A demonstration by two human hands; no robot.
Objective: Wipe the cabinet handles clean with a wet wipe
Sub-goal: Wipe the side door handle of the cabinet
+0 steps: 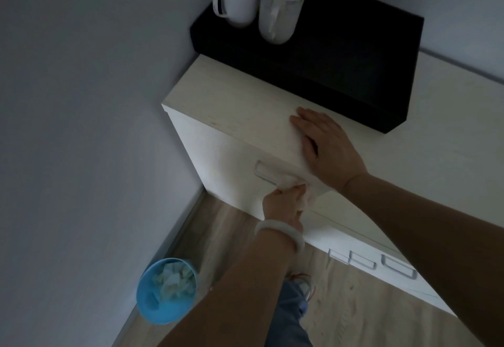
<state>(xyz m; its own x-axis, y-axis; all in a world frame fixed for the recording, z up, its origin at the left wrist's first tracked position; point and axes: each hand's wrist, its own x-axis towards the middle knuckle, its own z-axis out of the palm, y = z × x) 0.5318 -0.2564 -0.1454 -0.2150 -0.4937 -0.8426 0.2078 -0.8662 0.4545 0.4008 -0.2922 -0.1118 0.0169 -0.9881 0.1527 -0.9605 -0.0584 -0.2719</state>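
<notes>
At the far left, low on the wood floor (pixel 231 240) by the wall, stands a blue bin (pixel 166 290) holding crumpled pale scraps, apparently used wipes. To its right the left hand (pixel 283 205), a pale bangle (pixel 281 235) on its wrist, reaches up to the cabinet (pixel 226 106) front with its fingers curled tight around a bunched white wet wipe (pixel 293 181), pressing it onto the right-hand end of the upper handle (pixel 266 175). That handle is a pale bar whose long axis runs along the door front, up and to the left from the grip, so the bare length left to clean, as I judge it, lies leftward of the hand; a slide that way along the bar is what the next stroke calls for. The left hand is the nearer one and the only one on the handle. Further right, the right hand (pixel 327 145) lies flat on the cabinet top with fingers straight, holding nothing, apparently bracing. Behind it sits a black box (pixel 341 46) carrying two lidded white cups (pixel 261 3). At the lower right, more handles (pixel 398 266) line the lower cabinet front, well apart from either hand.
</notes>
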